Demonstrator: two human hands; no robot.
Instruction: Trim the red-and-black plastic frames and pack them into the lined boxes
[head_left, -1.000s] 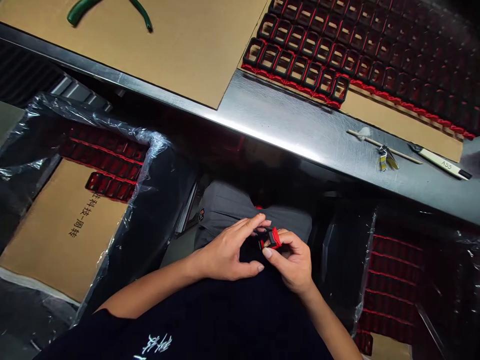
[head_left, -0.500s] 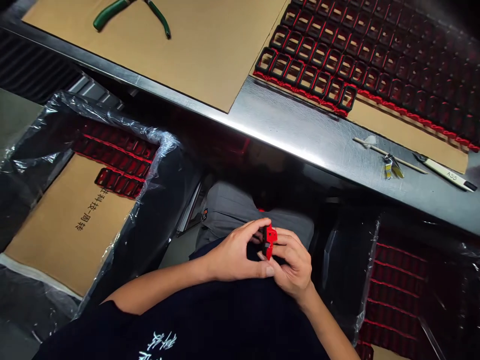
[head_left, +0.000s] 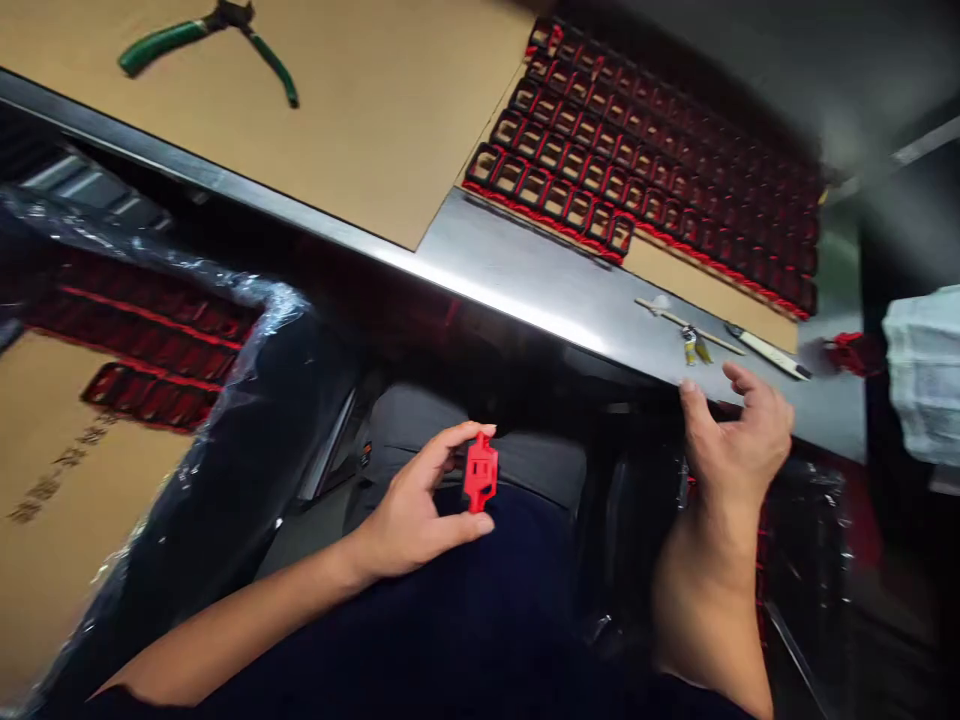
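Note:
Between the thumb and fingers of my left hand (head_left: 420, 505) is a red and black plastic part (head_left: 481, 472), held upright above my lap. My right hand (head_left: 739, 430) is raised by the bench's front edge, thumb and fingers apart, with nothing between them. Just beyond its fingertips lie a small yellow and silver item (head_left: 695, 345), a thin stick (head_left: 716, 338) and a white-handled tool (head_left: 769, 352) on the metal bench (head_left: 517, 265).
Rows of black and red parts (head_left: 577, 155) stand on cardboard at the back. Green-handled pliers (head_left: 169, 47) lie on a cardboard sheet (head_left: 360, 110). A plastic-lined bin (head_left: 281, 330) with similar parts is at left; another lined bin (head_left: 810, 540) is at right.
My right hand has let go of the red and black part and moved right toward the bench, opening. My left hand still holds the part, now turned with its red face showing. The view has shifted right.

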